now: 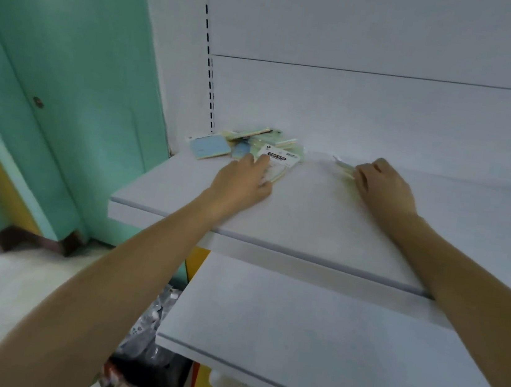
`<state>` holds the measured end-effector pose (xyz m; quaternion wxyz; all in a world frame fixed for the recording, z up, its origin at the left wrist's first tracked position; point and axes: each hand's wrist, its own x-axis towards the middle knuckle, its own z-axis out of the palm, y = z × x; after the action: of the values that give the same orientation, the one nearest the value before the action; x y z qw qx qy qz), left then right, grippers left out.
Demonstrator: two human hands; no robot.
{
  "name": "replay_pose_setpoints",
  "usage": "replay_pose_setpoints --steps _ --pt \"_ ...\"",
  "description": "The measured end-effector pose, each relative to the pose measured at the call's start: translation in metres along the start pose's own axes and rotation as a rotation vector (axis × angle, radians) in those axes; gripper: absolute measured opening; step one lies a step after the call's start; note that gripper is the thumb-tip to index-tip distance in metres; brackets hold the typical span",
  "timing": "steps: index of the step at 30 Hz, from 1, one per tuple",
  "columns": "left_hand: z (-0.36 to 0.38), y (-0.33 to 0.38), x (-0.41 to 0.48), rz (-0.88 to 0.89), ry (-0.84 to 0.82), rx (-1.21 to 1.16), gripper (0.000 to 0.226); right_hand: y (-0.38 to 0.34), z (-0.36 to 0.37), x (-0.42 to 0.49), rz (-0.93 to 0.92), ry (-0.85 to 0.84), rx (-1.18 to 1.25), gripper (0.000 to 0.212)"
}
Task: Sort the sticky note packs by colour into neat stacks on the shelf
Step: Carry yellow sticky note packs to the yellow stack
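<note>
Both forearms reached over the shelf. The left hand lay open, flat on a labelled pack beside the jumbled pile; the right hand pinched a pale pack. Packs appeared light, film-wrapped, likely slippery; edges suit gripping.

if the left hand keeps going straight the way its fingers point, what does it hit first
Probably the loose pile of packs just beyond the left hand, whose fingers already rest on the labelled pack; behind that, the back panel.
</note>
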<state>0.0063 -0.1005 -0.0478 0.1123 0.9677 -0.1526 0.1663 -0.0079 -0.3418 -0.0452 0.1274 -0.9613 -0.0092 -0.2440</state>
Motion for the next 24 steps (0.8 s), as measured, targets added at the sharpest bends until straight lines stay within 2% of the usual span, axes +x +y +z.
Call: replay_pose_setpoints --steps 3,5,8,9,11,16,24 --pt "-0.008 0.003 -0.001 0.069 0.231 0.004 0.045 0.001 -0.007 -0.004 0.094 0.142 0.208 0.031" --pt "-0.017 0.005 0.003 0.017 0.308 -0.161 0.037 0.004 -0.011 -0.006 0.211 0.212 0.441 0.029" --pt "-0.023 0.015 0.012 -0.217 0.232 -0.788 0.031 0.013 -0.010 -0.004 0.363 0.158 0.725 0.037" --pt "-0.022 0.020 0.014 -0.286 0.195 -0.944 0.031 0.015 -0.008 -0.002 0.387 0.133 0.796 0.038" --pt "-0.016 0.028 0.018 -0.355 0.131 -1.098 0.028 0.016 -0.006 -0.001 0.397 0.096 0.872 0.041" --pt "0.001 0.038 0.028 -0.368 0.084 -1.165 0.051 0.018 -0.009 0.003 0.355 0.109 0.868 0.046" --pt "0.003 0.087 0.051 -0.215 0.065 -1.014 0.049 0.070 -0.053 -0.007 0.419 0.216 0.829 0.040"
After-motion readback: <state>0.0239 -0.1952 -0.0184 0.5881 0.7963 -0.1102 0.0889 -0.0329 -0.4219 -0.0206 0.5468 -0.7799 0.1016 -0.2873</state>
